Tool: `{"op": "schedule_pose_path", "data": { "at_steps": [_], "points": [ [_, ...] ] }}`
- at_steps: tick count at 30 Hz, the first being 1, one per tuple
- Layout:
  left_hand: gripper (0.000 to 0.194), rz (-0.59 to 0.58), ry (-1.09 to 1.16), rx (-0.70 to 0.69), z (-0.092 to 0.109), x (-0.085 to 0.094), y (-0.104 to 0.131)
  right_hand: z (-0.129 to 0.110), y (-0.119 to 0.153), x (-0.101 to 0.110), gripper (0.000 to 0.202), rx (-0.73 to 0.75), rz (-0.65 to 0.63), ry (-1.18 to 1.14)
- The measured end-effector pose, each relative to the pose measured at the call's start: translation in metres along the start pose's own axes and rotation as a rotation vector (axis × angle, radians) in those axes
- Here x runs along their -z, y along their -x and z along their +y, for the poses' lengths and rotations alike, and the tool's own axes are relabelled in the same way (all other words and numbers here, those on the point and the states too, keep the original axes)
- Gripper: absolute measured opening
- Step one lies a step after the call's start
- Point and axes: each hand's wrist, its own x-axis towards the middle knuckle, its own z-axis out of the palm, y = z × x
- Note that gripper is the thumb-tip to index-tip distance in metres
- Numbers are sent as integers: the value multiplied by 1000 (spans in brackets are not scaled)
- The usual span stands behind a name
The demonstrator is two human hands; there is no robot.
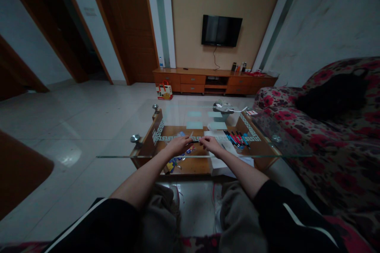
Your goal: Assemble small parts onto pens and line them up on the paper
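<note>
Between my two hands, just above the glass tabletop (178,120), is a thin dark pen (195,141), held roughly level. My left hand (179,145) pinches its left end, and my right hand (209,143) pinches its right end with the fingertips. Whether the pen has a cap or is in parts is too small to tell. To the right of my right hand lie several pens (236,139) in black, blue and red, spread side by side on the table.
Under the glass, a wooden shelf (190,169) bears a white box (218,166) and colourful packets (172,165). A bin (223,116) stands beyond the table. A flowered sofa (326,154) is at the right, a shopping bag (164,91) before the TV cabinet (192,79).
</note>
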Motion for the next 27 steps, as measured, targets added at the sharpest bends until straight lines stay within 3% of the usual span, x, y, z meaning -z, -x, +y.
{"op": "schedule_pose_path", "data": {
  "at_steps": [4,18,22,25,27],
  "points": [
    [34,0,9,3,-1,-2,0,-2,0,-1,39,-42,-34,53],
    [36,-10,41,26,-3,-3,1,2,-4,2,28,46,32,-53],
    [36,4,48,31,-3,-2,1,6,-13,21,25,103,191,9],
    [35,0,48,35,-4,-2,2,12,-16,43,14,207,343,270],
    [35,-8,47,42,-5,-1,2,18,-16,57,7,262,349,462]
  ]
}}
